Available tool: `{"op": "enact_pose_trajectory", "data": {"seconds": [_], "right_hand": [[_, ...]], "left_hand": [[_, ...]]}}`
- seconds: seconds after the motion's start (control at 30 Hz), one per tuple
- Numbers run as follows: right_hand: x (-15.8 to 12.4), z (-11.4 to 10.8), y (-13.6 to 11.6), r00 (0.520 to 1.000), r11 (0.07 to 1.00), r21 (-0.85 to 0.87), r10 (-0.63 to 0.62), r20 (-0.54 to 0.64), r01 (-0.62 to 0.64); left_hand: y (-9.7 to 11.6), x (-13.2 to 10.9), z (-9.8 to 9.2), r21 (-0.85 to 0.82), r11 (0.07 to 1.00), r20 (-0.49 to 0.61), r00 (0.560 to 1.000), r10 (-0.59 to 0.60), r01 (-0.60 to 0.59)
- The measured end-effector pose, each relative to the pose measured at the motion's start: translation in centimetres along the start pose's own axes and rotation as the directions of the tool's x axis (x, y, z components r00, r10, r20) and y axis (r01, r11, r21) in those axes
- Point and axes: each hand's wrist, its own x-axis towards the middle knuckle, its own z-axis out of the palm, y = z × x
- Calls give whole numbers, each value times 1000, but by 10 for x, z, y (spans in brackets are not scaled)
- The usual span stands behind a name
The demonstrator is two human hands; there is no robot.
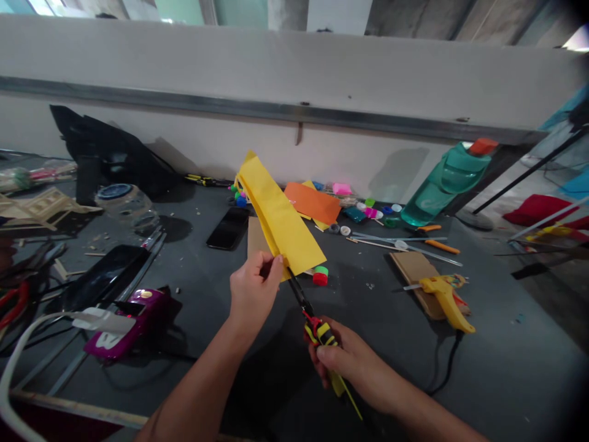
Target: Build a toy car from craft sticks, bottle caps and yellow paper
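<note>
My left hand (255,285) pinches the lower edge of a folded sheet of yellow paper (288,224), which is held up over the table. My right hand (345,356) is wrapped round the yellow, black and red handles of a pair of snips (301,298). Their dark blades point up and away from me, with the tip at the bottom edge of the paper, near my left fingertips. Whether the blades are apart cannot be made out. Behind the paper, a piece of brown cardboard (257,236) is partly hidden. Close by lies a red bottle cap (321,277).
To the right, a yellow glue gun (444,298) rests on a cardboard block (411,270). A green bottle (437,187) stands by the wall. A black phone (229,228), orange paper (315,202) and a clear jar (129,209) lie further back. At left is a purple power strip (124,334) with cables.
</note>
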Motion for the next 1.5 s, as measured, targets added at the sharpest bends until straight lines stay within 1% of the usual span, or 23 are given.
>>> {"op": "enact_pose_trajectory", "data": {"seconds": [0.17, 0.47, 0.67, 0.83, 1.0, 1.17, 1.33, 1.5], "right_hand": [[1, 1, 2, 1000, 999, 37, -14, 0, 14], [2, 1, 4, 999, 999, 28, -20, -25, 21], [1, 2, 1, 999, 998, 66, -3, -48, 7], [1, 2, -2, 999, 997, 78, -8, -49, 12], [1, 0, 0, 999, 998, 67, -13, -44, 16], [1, 0, 1, 999, 997, 78, 0, -51, 4], [1, 0, 2, 999, 998, 67, -15, -44, 18], [1, -2, 1, 999, 999, 42, -17, -46, 19]], "left_hand": [[2, -4, 2, -73, 997, 15, 1000, -18, 19], [2, -6, 4, -137, 989, 61, 997, -54, 62], [3, -9, 4, -168, 985, 87, 996, -12, 27], [4, -10, 4, -112, 993, 75, 997, 30, -22], [3, -10, 5, -103, 994, 61, 997, 50, -43], [3, -11, 5, -86, 996, 69, 997, 46, -40], [3, -12, 6, -79, 996, 71, 996, 44, -38], [4, -12, 6, -106, 994, 76, 996, 41, -33]]}}
